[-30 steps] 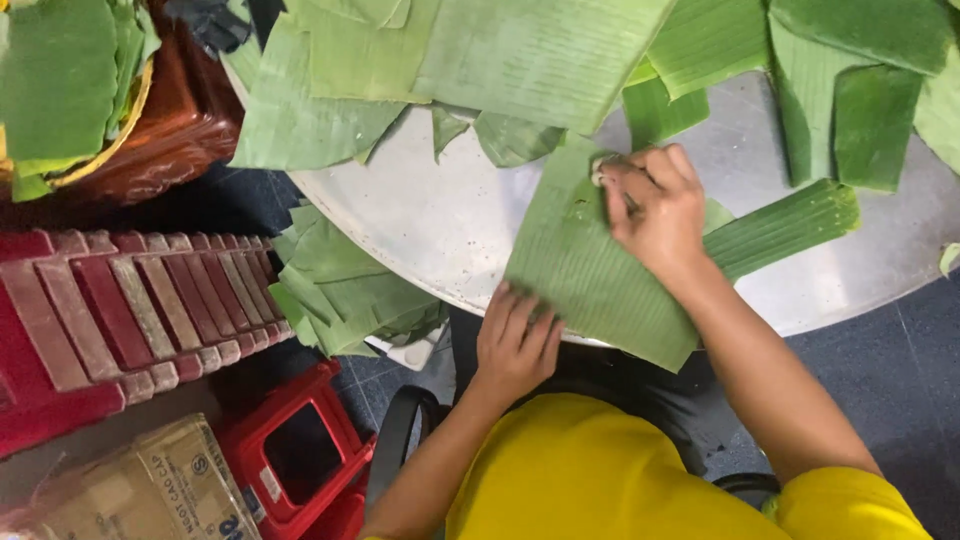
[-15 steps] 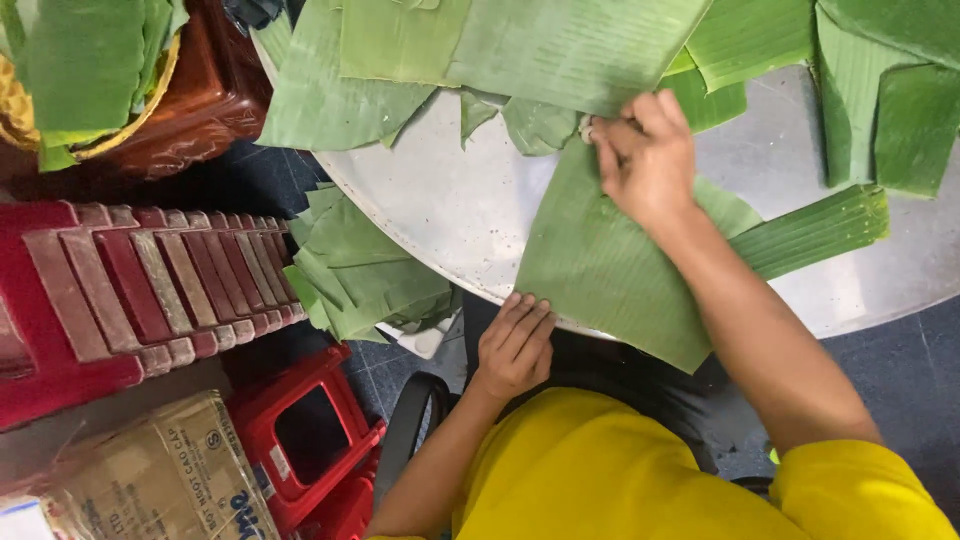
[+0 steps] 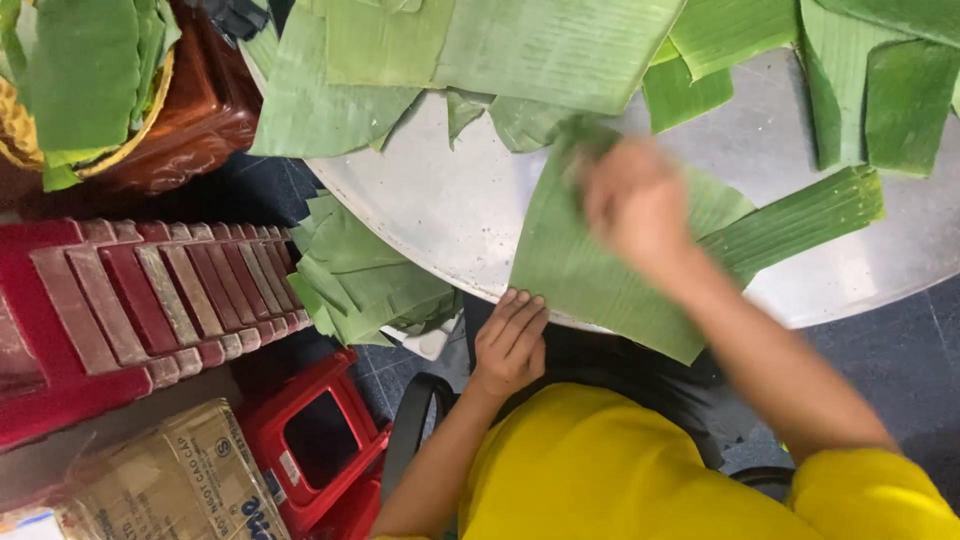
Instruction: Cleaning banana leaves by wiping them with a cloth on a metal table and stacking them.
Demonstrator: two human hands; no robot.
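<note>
A round, pale metal table (image 3: 450,210) carries the leaves. One broad, wedge-shaped banana leaf (image 3: 590,270) lies flat on it under the fingers of the right hand (image 3: 635,205), its near edge overhanging the rim just beside the fingertips of the left hand (image 3: 510,340). A narrow folded strip of leaf (image 3: 800,220) lies to the right of the right fingers, partly under the wedge. Beyond the fingers, larger overlapping leaf pieces (image 3: 540,45) cover the far side. Two darker cut pieces (image 3: 900,100) lie far right.

Looks like a street-food prep spot: round metal table (image 3: 450,215) heaped with banana leaves (image 3: 540,45), stacked red plastic stools (image 3: 120,310) alongside.
</note>
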